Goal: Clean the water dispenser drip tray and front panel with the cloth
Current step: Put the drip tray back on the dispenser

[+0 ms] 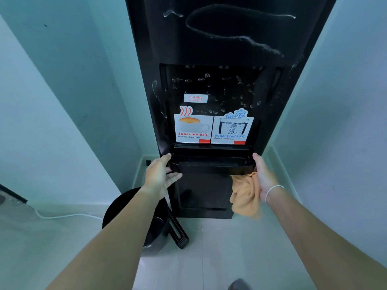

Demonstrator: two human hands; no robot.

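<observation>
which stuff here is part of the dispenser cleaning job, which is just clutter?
Job: drip tray, held at its ends by left hand and right hand; orange cloth under the right hand; front panel, smeared.

Lying about: black bin, slotted grille leaning beside it, white cable.

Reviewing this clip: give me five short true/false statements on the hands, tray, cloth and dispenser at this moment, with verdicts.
1. Both hands hold the drip tray by its ends. True: left hand, right hand.
2. The orange cloth is in the left hand. False: it hangs under the right hand.
3. White streaks and droplets mark the dispenser's front panel. True.
4. The hot-water sticker sits to the right of the cold one. False: hot is left, cold right.
5. The slotted grille sits on the tray. False: it leans by the black bin on the floor.
</observation>
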